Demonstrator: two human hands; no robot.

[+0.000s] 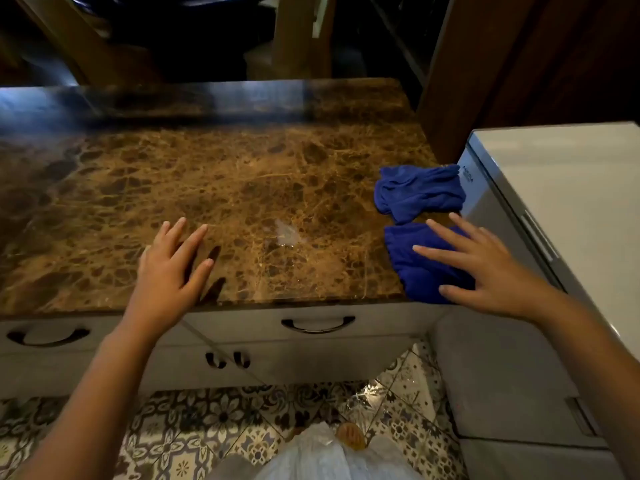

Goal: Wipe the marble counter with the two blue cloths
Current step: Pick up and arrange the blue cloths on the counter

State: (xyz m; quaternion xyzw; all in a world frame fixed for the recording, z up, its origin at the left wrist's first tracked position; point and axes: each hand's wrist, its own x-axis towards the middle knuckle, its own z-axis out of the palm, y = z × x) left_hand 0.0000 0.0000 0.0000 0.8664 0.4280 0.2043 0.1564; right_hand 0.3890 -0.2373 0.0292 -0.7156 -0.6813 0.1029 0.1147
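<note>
The brown marble counter (214,188) fills the middle of the view. Two crumpled blue cloths lie at its right end: the far cloth (417,192) against the white appliance, and the near cloth (414,268) at the front right corner. My right hand (485,268) is spread over the near cloth with fingers apart, gripping nothing. My left hand (173,265) is spread flat just above the counter near its front edge, empty, far left of both cloths. A small wet smear (287,233) shines between my hands.
A white appliance (561,202) stands flush against the counter's right end, beside a dark wooden post (460,81). Grey drawers with dark handles (318,323) sit under the counter's front edge. Patterned floor tiles (207,427) lie below.
</note>
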